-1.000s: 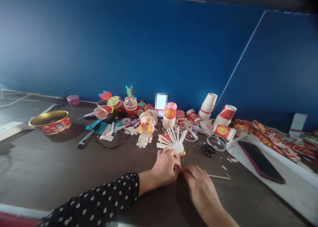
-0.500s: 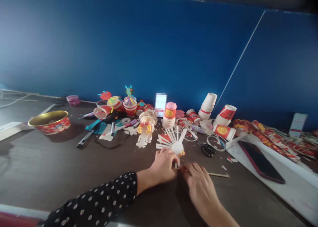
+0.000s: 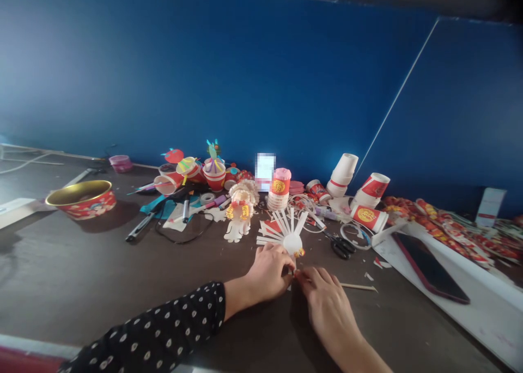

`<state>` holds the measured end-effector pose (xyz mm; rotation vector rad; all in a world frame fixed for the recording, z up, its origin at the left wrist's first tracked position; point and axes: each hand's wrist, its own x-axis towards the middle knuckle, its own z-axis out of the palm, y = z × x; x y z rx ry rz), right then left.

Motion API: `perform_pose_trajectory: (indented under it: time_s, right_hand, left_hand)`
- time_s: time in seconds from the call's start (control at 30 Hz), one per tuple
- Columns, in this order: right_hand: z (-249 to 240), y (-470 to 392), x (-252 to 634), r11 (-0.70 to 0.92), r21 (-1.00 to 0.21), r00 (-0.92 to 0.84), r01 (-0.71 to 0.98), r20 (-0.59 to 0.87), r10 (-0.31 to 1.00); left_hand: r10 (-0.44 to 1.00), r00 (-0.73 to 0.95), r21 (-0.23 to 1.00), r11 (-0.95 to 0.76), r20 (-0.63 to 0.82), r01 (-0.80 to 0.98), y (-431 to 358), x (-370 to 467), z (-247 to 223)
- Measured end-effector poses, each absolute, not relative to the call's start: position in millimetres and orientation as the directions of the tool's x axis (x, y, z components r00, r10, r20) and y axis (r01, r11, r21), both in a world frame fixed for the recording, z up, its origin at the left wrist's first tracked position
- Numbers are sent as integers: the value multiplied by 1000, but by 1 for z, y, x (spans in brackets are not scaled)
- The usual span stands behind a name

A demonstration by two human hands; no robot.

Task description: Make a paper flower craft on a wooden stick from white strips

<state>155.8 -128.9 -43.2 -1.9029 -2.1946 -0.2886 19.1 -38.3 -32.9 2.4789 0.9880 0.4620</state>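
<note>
Paper-strip fan (image 3: 292, 243) lies on the table (image 3: 134, 286), about midway between the far edge and the near one, its disc just beyond the hands. The left hand (image 3: 268, 269) has its fingertips drawn together on one strip (image 3: 295, 262); the right hand (image 3: 332, 310) looks closed on the wooden stick (image 3: 358, 287), though its fingers hide the hold. I'd worry that strip might crease or tear near the disc if the hands pulled unevenly, or roll crooked if the stick slipped. A hard tug could drag the whole fan askew.

Half a second ago the stick's left end showed between the hands; now fingers and curled paper cover it. The disc has hardly moved.
</note>
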Motion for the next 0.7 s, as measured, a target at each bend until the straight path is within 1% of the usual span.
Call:
perform_pose_trajectory:
  time_s: [0.2,0.4,0.7]
  right_hand:
    - [-49,-131,160,150,-80,-119,985,312,943]
    - [-47,-133,162,195,-160,-136,968,318,938]
    - [-54,-130,163,253,-267,-126,930,413,902]
  left_hand:
    - [694,713,524,-646,101,555,-31,16,-33]
    - [687,724,536,-636,64,556,-30,15,-30]
    - [694,718,547,-621,53,561,-31,16,-31]
